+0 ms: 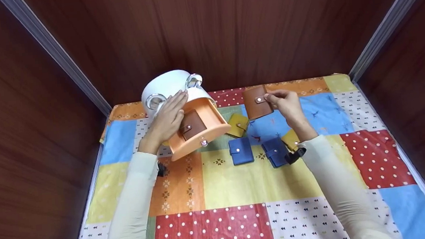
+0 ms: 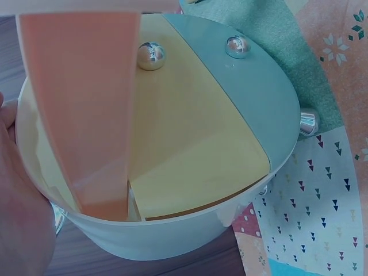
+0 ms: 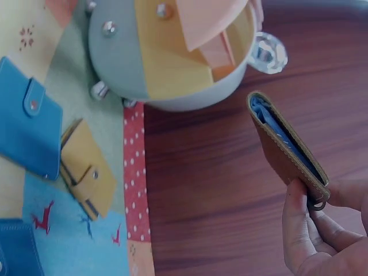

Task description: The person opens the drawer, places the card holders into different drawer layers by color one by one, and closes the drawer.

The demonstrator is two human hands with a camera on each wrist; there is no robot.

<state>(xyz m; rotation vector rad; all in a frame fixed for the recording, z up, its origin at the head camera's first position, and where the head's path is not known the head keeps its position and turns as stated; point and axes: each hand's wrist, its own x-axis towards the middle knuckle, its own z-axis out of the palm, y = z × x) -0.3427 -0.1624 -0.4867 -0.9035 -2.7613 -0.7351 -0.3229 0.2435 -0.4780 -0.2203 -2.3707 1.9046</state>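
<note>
My right hand (image 1: 288, 105) pinches a brown snap wallet (image 1: 255, 106) by its edge, holding it up to the right of a white rounded drawer box (image 1: 169, 83). Seen edge-on in the right wrist view, that wallet (image 3: 282, 149) has a blue inside. My left hand (image 1: 168, 117) lies with straight fingers on the box, beside its pulled-out orange drawer (image 1: 188, 149). Another brown wallet (image 1: 197, 125) sits inside this drawer. Below it, in the left wrist view, a yellow drawer (image 2: 190, 138) and a teal drawer (image 2: 253, 92) are closed.
Two blue wallets (image 1: 244, 156) (image 1: 273, 153) and two yellow wallets (image 1: 237, 124) (image 1: 290, 139) lie on the patchwork cloth (image 1: 237, 186) right of the box. Brown wood-look panels (image 1: 227, 29) stand behind and at both sides.
</note>
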